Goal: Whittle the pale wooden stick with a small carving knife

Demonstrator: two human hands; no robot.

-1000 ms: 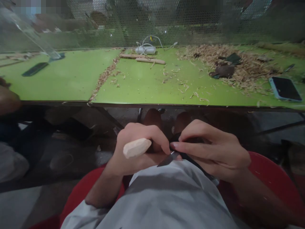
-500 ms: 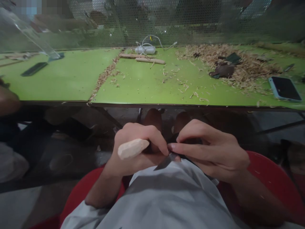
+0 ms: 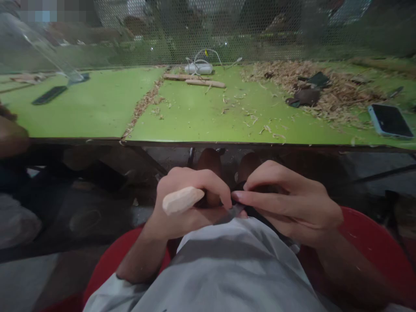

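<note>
Wood piece: a pale, rounded length of wood (image 3: 182,200) sits in the left hand (image 3: 185,208), its blunt end poking out to the left past the knuckles, the rest hidden inside the fist.
Left hand: closed around the wood, fingers curled over the top, thumb side toward the body, held low in front of the grey shirt (image 3: 224,268).
Right hand: right hand (image 3: 286,208) is closed on a knife (image 3: 231,213); the dark handle is mostly covered by the fingers, and the forefinger lies straight along the top, pointing left.
Blade: short and dark, it shows just below the meeting fingertips, angled down and to the left, toward the covered end of the wood.
Key relation: the wood's long axis runs roughly left to right, nearly in line with the knife; the blade meets it from the right, at the end nearest the right hand. Whether the edge is touching wood cannot be told, since the fingers hide the spot.
Hands together: fingertips of both hands touch or nearly touch above the blade.
Bench: a green table (image 3: 97,108) lies beyond the hands, well apart from them.
On the bench: wood shavings (image 3: 328,93) heaped at the right, a phone (image 3: 390,121) near them, two wooden sticks (image 3: 195,79) at the far middle.
Seat: a red chair (image 3: 373,247) edge shows on both sides of the body.
</note>
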